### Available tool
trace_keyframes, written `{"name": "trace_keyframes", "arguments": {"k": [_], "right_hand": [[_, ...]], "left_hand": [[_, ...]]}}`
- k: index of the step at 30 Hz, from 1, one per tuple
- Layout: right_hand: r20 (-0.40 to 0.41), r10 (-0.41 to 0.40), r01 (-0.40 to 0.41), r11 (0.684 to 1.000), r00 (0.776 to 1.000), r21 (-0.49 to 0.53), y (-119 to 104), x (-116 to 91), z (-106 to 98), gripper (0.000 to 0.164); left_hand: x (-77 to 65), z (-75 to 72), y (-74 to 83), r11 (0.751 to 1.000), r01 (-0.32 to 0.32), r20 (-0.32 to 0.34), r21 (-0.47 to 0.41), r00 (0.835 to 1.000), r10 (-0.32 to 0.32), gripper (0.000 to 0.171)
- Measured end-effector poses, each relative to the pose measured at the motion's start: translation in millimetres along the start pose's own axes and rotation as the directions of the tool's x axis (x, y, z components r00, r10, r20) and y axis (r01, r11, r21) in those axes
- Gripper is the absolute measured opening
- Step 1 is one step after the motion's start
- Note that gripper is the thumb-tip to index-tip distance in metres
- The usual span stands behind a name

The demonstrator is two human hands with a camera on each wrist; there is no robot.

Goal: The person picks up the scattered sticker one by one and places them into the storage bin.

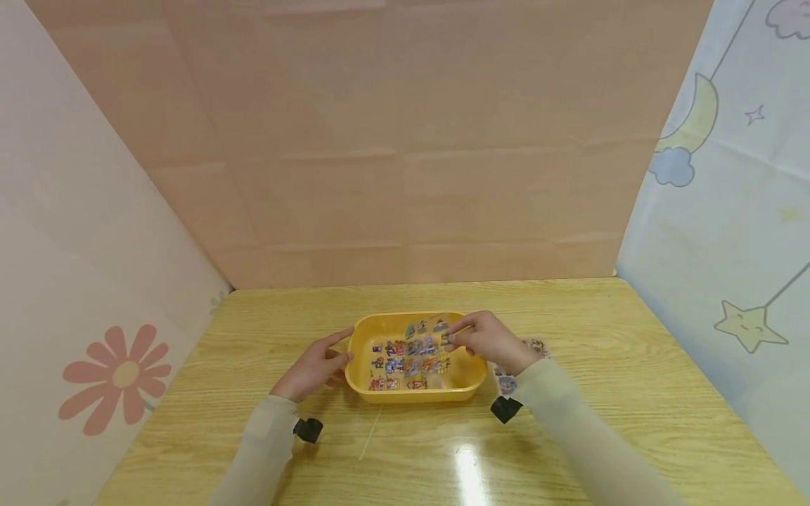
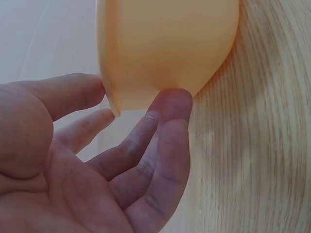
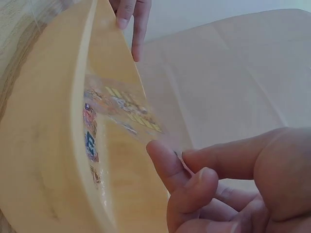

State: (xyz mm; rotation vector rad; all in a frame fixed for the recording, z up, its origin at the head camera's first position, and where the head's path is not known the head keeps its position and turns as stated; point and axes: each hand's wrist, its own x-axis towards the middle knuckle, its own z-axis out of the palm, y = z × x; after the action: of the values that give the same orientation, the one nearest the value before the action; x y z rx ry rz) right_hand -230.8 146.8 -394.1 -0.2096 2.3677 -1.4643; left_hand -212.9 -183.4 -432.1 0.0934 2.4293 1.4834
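A shallow yellow plastic tub [image 1: 414, 397] stands on the table, with colourful stickers [image 1: 389, 365] in it. My left hand [image 1: 314, 367] holds the tub's left end; in the left wrist view, fingertips [image 2: 176, 104] press its outer wall while others meet the rim. Over the tub's right part, my right hand [image 1: 487, 339] pinches the edge of a clear sticker sheet [image 3: 129, 107] between thumb and forefinger. The sheet is tilted, and printed figures show through it. Its far edge is hard to make out against the stickers below.
Another printed sticker sheet [image 1: 506, 381] lies right of the tub, partly under my right forearm. A thin pale strip [image 1: 370, 432] lies before the tub on the wooden table [image 1: 285, 309]. Cloth-covered walls [image 1: 405, 176] stand at the back and both sides.
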Motion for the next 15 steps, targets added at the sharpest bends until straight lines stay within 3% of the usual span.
{"name": "trace_keyframes", "arguments": {"k": [15], "right_hand": [[-0.007, 0.040, -0.040, 0.998, 0.999, -0.052, -3.4, 5.4, 12.4, 0.042]], "left_hand": [[-1.0, -1.0, 1.1, 1.000, -0.016, 0.024, 0.000, 1.000, 0.016, 0.056]]}}
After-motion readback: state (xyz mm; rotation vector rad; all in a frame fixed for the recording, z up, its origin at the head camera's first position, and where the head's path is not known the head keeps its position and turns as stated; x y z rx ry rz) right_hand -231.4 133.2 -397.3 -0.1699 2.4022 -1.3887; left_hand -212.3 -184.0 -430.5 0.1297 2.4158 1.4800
